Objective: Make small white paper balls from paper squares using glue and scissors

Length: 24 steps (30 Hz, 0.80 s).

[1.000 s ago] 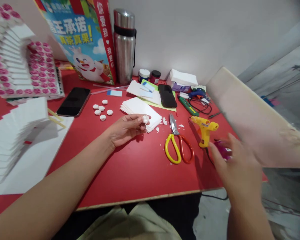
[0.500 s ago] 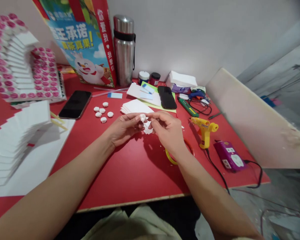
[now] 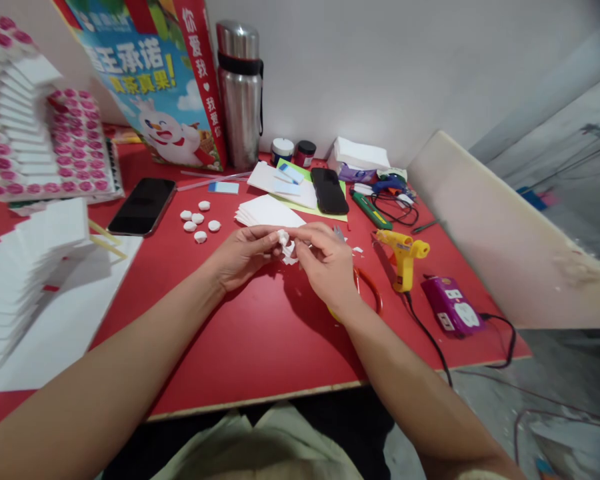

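Note:
A small white paper rosette with a loose trailing strip is held over the table, between both hands. My left hand pinches the rolled part between thumb and fingers. Closed on the strip's other side is my right hand, its thumb and forefinger pressed together; the fingers partly hide the paper there. Scissors with orange and yellow handles lie beneath my right wrist, partly covered. Several finished white rosettes rest on the red table to the left. Behind my hands is a stack of white paper.
A yellow glue gun and a purple power strip with cords stand at right. Two phones, a steel flask and a green utility knife lie farther back. White fanned-paper structures occupy the left.
The view has shifted slightly, so the table items appear a little farther left. Both hands stay together on the rosette, with the right fingers moving slightly at the strip.

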Each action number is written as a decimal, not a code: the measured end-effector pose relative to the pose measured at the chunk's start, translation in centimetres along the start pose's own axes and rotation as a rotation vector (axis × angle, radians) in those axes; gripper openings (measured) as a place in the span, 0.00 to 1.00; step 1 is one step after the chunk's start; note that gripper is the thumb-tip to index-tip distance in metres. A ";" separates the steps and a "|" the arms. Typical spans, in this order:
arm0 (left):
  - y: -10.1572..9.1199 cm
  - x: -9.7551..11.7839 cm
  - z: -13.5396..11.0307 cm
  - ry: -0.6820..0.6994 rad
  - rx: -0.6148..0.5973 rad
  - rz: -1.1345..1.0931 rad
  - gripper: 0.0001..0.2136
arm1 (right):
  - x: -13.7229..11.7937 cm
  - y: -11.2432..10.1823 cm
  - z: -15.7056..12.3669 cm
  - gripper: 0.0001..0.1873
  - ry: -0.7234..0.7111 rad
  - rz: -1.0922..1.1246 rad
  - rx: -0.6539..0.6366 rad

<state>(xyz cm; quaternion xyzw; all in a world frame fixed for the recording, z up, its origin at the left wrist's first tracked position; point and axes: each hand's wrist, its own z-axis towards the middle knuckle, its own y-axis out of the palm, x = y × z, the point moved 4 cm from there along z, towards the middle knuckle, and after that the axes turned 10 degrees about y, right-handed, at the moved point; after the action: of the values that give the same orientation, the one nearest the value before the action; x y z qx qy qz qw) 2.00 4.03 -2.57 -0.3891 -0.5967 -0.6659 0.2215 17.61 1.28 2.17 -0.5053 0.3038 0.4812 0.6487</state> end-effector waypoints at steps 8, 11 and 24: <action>0.0 0.0 0.0 -0.015 0.039 -0.022 0.18 | -0.1 0.1 -0.1 0.16 -0.093 -0.090 0.006; 0.0 0.0 0.0 -0.021 0.050 -0.022 0.18 | -0.2 0.2 -0.2 0.17 -0.147 -0.154 0.029; -0.4 -0.2 0.1 -0.030 0.062 -0.061 0.15 | -0.1 1.3 -0.9 0.24 -0.353 -0.639 -0.023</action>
<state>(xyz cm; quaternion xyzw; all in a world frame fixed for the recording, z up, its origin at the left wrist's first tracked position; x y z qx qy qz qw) 1.81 4.17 -3.02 -0.3735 -0.6320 -0.6475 0.2042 16.45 0.40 1.54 -0.4912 0.0086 0.3374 0.8030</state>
